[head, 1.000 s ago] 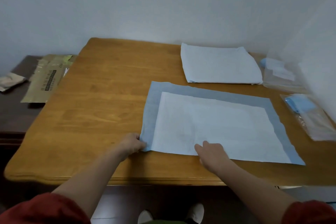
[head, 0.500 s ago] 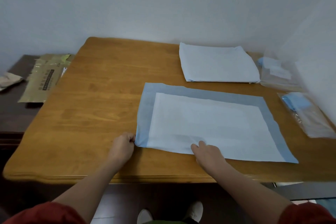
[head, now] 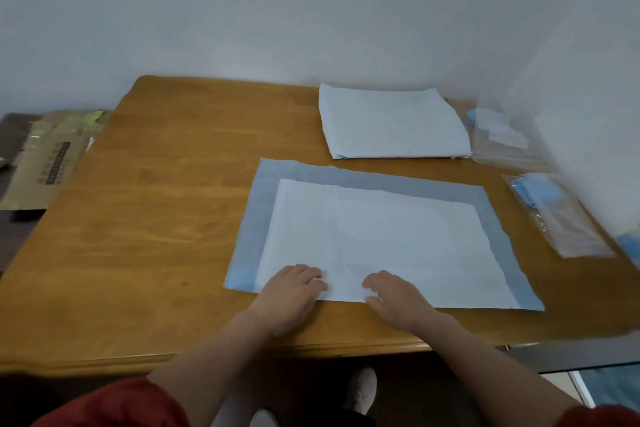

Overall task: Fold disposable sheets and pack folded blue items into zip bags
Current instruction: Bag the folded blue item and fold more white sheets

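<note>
A wooden desk (head: 166,218) stands against a pale wall (head: 311,10). Well left of the left hand (head: 290,293), an olive foil pouch (head: 45,163) lies on a dark side cabinet (head: 17,243). Below the right hand (head: 394,300), a white shoe (head: 362,392).

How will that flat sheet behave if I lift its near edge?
Probably floppy: the sheet looks thin, lies flush on the table, and its right border runs wavy. Likely light for its size, so a push may slide or bunch it; the left hand and right hand on its near edge may steady it.
</note>
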